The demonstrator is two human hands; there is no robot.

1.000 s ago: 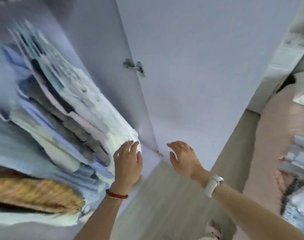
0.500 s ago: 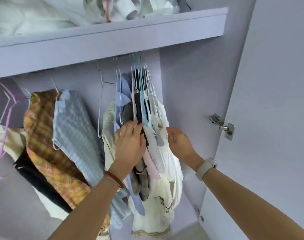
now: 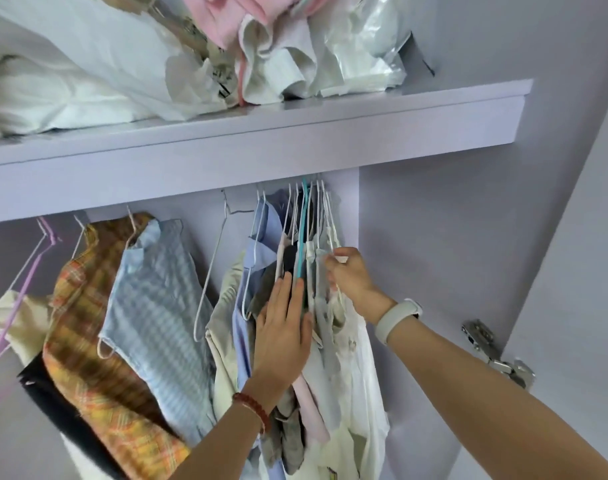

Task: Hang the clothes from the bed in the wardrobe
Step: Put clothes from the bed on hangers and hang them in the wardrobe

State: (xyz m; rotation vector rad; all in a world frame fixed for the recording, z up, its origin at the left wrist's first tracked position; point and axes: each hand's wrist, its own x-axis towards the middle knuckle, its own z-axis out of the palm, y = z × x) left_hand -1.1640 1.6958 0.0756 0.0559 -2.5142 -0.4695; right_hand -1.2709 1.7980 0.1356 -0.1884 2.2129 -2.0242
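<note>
While both hands worked among the hanging clothes, the garments well to the left of them hung loosely spaced: a purple hanger (image 3: 29, 282), a plaid shirt (image 3: 88, 327) and a blue checked shirt (image 3: 157, 306), then a bare white hanger (image 3: 210, 271) just left of the left hand. That left hand (image 3: 283, 336) lay open and flat, fingers together, pressed against the tight bunch of clothes (image 3: 295, 375). Just beside it, the right hand (image 3: 347, 277) was closed, pinching the white garment (image 3: 361, 358) at the bunch's right edge near its hanger's shoulder. No bed showed, and neither hand carried a fresh piece. Above the hands sat a shelf (image 3: 295, 133) piled with linens. My guess was that tugging in so packed a cluster could slip a strap off its hanger or unhook a neighbouring one, since the hooks (image 3: 313, 195) crowded together.
</note>
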